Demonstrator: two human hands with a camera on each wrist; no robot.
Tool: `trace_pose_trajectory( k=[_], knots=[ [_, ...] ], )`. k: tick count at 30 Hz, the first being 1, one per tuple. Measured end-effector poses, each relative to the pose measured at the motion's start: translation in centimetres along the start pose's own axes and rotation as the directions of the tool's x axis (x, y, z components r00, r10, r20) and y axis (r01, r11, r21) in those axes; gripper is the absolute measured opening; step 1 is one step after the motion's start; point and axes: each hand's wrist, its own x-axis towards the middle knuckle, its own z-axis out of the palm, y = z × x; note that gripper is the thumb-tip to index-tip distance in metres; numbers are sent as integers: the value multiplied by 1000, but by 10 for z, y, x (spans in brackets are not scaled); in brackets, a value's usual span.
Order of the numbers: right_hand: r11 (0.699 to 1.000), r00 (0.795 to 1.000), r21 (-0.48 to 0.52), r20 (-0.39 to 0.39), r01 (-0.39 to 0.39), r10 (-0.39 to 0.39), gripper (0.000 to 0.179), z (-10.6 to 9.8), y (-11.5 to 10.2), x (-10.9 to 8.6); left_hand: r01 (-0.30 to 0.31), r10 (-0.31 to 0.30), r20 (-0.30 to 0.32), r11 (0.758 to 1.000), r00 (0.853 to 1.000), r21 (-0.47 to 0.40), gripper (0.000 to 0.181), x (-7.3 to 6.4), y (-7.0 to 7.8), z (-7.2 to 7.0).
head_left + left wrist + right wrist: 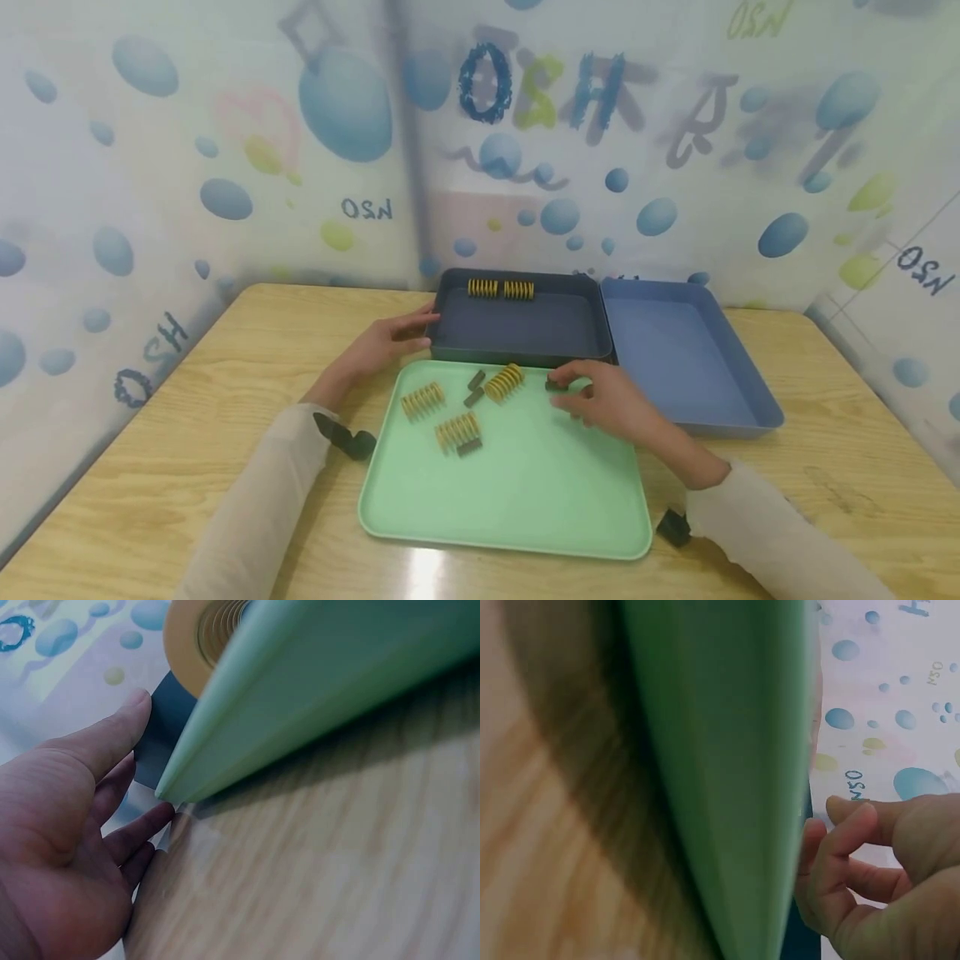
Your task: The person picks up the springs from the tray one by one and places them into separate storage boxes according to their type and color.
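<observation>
Several yellow coil springs lie on a green tray (540, 492), including one spring (504, 383) near its far rim. Among them are small dark ribbed pieces, one piece (470, 447) beside a yellow spring (457, 431). At the tray's far right, my right hand (603, 400) bends its fingers over another dark piece (553, 384), thumb and index apart; its fingertip seems to touch the piece. My left hand (381, 343), fingers extended, is at the left side of a dark blue tray (525, 346). In the left wrist view, the green rim partly hides a yellow spring (196, 645).
Two yellow springs (519, 290) lie along the dark tray's far wall. A lighter blue tray (693, 367) stands to its right. All three trays are on a wooden table (225, 383), with a patterned curtain (300, 208) behind.
</observation>
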Motion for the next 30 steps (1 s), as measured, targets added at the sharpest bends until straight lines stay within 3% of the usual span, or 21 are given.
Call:
trace_pose_trajectory(
  k=[5,13,20,30],
  knots=[
    [999,1000,-34,-24,14,-15,34,0,4,1,3,-4,-6,1000,1000,-27,47,-1,-1,0],
    [996,999,-87,2,34,-34,34,-1,7,4,10,-10,-3,999,1000,-42,47,-1,-2,0],
    [977,994,-193,-44,85,-95,30,1,7,5,0,0,-11,999,1000,-43,47,-1,-2,1],
    [982,993,-171,-78,76,-90,25,4,10,6,4,-5,-5,999,1000,-39,47,-1,-2,2]
  ],
)
